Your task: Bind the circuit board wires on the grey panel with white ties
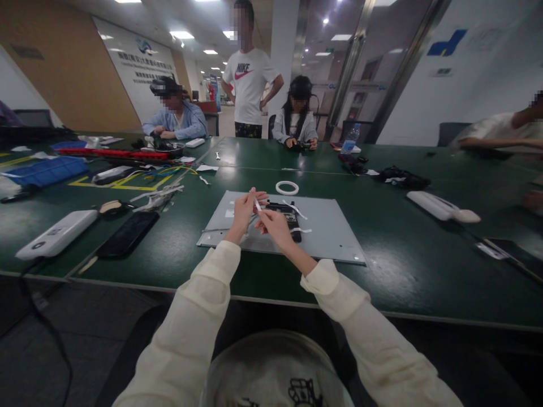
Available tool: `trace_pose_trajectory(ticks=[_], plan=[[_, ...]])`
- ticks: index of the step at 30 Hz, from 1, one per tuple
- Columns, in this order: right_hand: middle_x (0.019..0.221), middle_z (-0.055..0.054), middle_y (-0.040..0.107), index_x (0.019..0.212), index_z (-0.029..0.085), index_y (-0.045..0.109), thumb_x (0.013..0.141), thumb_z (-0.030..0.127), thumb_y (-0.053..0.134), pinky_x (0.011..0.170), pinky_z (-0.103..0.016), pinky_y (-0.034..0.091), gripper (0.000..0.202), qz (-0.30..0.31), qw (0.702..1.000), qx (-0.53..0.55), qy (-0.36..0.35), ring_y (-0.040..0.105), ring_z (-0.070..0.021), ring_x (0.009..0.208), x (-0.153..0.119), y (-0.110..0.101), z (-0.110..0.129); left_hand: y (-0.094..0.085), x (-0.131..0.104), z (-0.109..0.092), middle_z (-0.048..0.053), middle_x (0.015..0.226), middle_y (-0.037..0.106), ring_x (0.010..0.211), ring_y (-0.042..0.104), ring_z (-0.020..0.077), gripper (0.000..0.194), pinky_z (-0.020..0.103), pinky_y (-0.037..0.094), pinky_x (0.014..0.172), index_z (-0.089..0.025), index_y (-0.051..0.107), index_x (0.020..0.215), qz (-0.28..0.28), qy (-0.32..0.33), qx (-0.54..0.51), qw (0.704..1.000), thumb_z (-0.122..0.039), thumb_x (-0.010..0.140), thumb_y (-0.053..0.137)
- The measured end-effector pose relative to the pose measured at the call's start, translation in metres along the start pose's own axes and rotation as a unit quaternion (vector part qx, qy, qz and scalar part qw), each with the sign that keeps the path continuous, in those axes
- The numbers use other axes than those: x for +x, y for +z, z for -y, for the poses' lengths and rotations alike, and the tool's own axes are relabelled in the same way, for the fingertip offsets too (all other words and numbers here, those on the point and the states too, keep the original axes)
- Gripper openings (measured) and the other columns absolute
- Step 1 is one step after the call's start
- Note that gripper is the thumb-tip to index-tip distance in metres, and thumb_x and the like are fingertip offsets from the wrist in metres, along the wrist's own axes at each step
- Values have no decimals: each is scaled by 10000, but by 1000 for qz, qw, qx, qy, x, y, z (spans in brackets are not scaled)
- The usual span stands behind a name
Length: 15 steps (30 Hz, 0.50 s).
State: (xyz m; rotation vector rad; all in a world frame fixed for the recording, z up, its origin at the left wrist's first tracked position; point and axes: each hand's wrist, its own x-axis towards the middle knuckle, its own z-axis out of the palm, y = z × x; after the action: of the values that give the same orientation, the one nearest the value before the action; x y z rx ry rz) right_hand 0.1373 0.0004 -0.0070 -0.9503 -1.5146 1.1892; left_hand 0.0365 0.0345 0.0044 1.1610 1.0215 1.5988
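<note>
**Pinching a narrow white strip (257, 204) above a grey panel (331, 234)**

The left hand (244, 212) and the right hand (275, 225) come together at the strip: the left thumb and fingers grasp its far end, the right fingertips its near end. Some of the finger contact is too small to make out. The strip is over the left half of the panel.

Just right of the strip, a black device (292, 217) rests on the panel, partly hidden behind the right hand. Two more pale strips stick out from its right side, a far one (300, 211) and a near one (302, 230). A white ring-shaped roll (296, 191) lies flat by the panel's far edge.

The panel lies on a dark green table (399, 271). Well to the left are a black phone (129, 233), a white handset-like case (57, 233) and, farther off, a blue tray (51, 170). On the right lies another white case (430, 206), with a clear bottle (351, 138) beyond it.

Across the table, one person (176, 120) sits at far left and another (297, 123) at far centre, both wearing headsets; between them a third (251, 79) stands, hands on hips.
</note>
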Motion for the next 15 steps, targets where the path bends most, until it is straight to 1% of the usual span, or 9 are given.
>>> trace_pose_trajectory(ticks=[2,4,7,9,11,15], plan=[[559,10,594,736,150,593,800,386,491,371,-160,365,265,-4,1000,-6,-9,473,-61,371,0,-1,0,0,0,0,136,864,698,673,663,191,488,251,499,530,-109,671,852,3,-5,-4,1000,-568,779,524],[550,15,590,778,150,606,805,374,482,384,-165,378,258,-5,1000,-11,-13,475,-64,375,-1,-1,1,-1,0,0,127,887,696,667,661,180,475,244,497,529,-127,657,912,9,-16,-12,1000,-564,786,519],[523,26,577,919,141,616,806,357,474,396,-175,389,282,-8,1000,-7,-8,472,-72,371,-2,-1,2,-4,2,0,114,904,694,651,653,157,473,225,489,518,-155,625,984,7,-29,-34,999,-570,791,503],[520,36,577,1085,132,573,802,347,482,405,-181,397,367,-14,1000,1,-3,476,-79,372,-3,-1,3,-7,4,2,117,899,691,644,647,147,461,217,483,519,-151,619,956,-1,-30,-46,999,-566,790,505],[525,42,583,1211,131,494,798,338,494,418,-185,408,461,-20,1000,6,-1,485,-84,380,-4,-1,4,-10,6,3,119,885,689,642,643,141,415,214,479,528,-142,612,918,-10,-29,-55,998,-526,772,555],[519,55,582,1303,138,382,790,322,508,427,-190,415,559,-34,999,16,4,493,-91,386,-4,-1,4,-14,9,6,106,876,687,676,646,139,333,221,483,579,-143,584,931,-10,-34,-88,996,-357,695,680]])
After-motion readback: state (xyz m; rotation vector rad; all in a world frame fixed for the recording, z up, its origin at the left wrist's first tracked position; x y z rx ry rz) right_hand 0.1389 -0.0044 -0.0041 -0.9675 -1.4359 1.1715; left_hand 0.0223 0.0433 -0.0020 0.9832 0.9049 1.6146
